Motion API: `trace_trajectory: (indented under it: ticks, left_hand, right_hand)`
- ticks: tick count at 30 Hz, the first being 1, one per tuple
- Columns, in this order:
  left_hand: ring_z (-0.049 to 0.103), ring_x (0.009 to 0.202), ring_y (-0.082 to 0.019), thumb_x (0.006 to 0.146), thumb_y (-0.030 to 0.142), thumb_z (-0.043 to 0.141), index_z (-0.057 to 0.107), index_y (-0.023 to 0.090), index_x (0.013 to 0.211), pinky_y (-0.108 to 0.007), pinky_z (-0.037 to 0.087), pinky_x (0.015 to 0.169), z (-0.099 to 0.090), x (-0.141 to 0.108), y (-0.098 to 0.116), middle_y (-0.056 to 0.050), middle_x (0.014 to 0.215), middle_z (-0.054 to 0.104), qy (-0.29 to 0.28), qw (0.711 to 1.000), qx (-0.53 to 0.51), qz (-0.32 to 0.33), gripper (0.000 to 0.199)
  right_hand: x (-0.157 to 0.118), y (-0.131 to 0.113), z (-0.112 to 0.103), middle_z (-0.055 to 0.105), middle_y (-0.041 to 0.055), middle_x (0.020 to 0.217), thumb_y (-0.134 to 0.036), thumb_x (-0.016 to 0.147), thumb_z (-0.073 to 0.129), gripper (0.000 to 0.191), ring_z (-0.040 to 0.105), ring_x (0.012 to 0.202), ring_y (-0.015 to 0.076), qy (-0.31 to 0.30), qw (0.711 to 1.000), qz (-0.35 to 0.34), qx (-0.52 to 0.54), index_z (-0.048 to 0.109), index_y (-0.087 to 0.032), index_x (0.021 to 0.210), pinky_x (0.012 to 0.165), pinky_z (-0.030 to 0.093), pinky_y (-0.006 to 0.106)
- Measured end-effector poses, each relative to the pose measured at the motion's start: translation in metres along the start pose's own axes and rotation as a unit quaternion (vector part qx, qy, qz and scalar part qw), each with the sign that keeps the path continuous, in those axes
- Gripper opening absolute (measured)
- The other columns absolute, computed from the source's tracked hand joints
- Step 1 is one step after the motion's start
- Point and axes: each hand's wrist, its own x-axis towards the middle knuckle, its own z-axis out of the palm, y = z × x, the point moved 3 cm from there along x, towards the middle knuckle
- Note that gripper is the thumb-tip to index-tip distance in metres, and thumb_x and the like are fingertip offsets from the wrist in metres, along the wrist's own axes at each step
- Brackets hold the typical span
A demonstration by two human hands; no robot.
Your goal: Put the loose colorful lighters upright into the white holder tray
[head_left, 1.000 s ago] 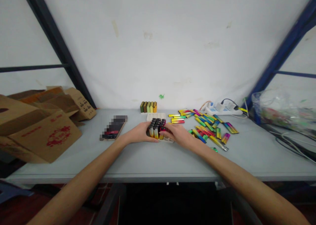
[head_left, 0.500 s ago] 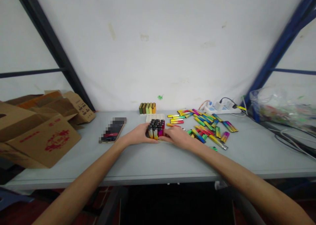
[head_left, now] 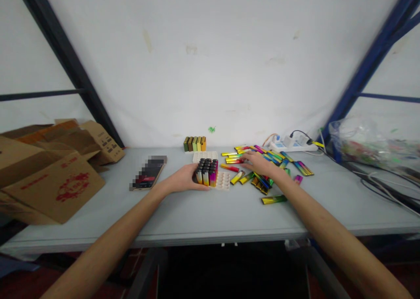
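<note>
My left hand (head_left: 187,178) is curled round the left side of a block of upright lighters (head_left: 206,172). These lighters have black tops and shiny bodies in silver, yellow and purple. They stand at the left of a white tray with round hollows (head_left: 223,181). Farther right, my right hand (head_left: 257,162) reaches over a scattered heap of flat, shiny, gradient-coloured lighter sleeves (head_left: 262,181). Its thumb and fingers close at the right end of a red and gold sleeve (head_left: 233,161), which lies on the table. The fingertips are partly hidden.
Behind the block lie another white hollowed tray (head_left: 205,155) and a group of green, yellow and orange lighters (head_left: 195,144). A phone (head_left: 149,173) and cardboard boxes (head_left: 65,172) are at left. A power strip (head_left: 295,146), cables and a plastic bag (head_left: 370,137) are at right.
My right hand has left the block of lighters and moved right to the loose sleeves, uncovering the tray's hollows. My left hand stays round the block.
</note>
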Motion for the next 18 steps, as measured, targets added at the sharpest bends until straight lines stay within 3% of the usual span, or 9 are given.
trace_trajectory:
  ticks: [5, 8, 11, 14, 18]
  left_hand:
    - [0.065, 0.119, -0.036, 0.065, 0.071, 0.081, 0.063, 0.016, 0.13, -0.045, 0.05, 0.107, 0.0, -0.001, 0.0, -0.014, 0.133, 0.069, -0.006, 1.0, 0.02, -0.006, 0.088]
    - [0.066, 0.118, -0.037, 0.063, 0.071, 0.082, 0.064, 0.016, 0.129, -0.046, 0.051, 0.106, 0.001, 0.0, -0.001, -0.014, 0.133, 0.069, -0.002, 1.0, 0.023, -0.01, 0.088]
    - [0.066, 0.117, -0.037, 0.062, 0.07, 0.083, 0.065, 0.017, 0.128, -0.045, 0.052, 0.104, 0.0, 0.0, 0.0, -0.012, 0.131, 0.071, 0.007, 1.0, 0.016, -0.006, 0.086]
    - [0.066, 0.118, -0.037, 0.063, 0.07, 0.083, 0.064, 0.017, 0.129, -0.044, 0.052, 0.105, 0.0, 0.0, 0.0, -0.013, 0.132, 0.07, 0.001, 1.0, 0.015, -0.002, 0.087]
    - [0.065, 0.121, -0.037, 0.062, 0.07, 0.083, 0.064, 0.017, 0.13, -0.045, 0.05, 0.107, 0.001, 0.001, -0.002, -0.014, 0.135, 0.068, -0.005, 1.0, 0.009, -0.007, 0.088]
  right_hand:
    - [0.003, 0.004, 0.002, 0.072, 0.0164, 0.111, -0.023, 0.098, 0.062, 0.018, 0.066, 0.103, 0.0258, -0.01, 1.0, 0.01, 0.001, 0.073, -0.012, 0.106, 0.095, 0.05, 0.04]
    - [0.004, 0.0, -0.003, 0.071, 0.0166, 0.108, -0.027, 0.1, 0.058, 0.02, 0.066, 0.104, 0.0263, 0.042, 0.999, 0.005, 0.032, 0.072, -0.012, 0.102, 0.095, 0.05, 0.041]
    - [0.004, -0.001, -0.011, 0.073, 0.0146, 0.104, -0.036, 0.1, 0.059, 0.025, 0.067, 0.097, 0.0246, 0.12, 0.984, 0.054, 0.119, 0.07, -0.014, 0.099, 0.091, 0.051, 0.04]
    - [0.004, -0.004, -0.016, 0.075, 0.0118, 0.1, -0.053, 0.096, 0.061, 0.037, 0.068, 0.093, 0.0229, 0.178, 0.935, 0.119, 0.283, 0.067, -0.016, 0.098, 0.086, 0.054, 0.038]
    - [0.004, -0.017, -0.02, 0.075, 0.0082, 0.098, -0.066, 0.085, 0.067, 0.047, 0.07, 0.093, 0.0206, 0.202, 0.82, 0.159, 0.512, 0.06, -0.02, 0.096, 0.083, 0.056, 0.035]
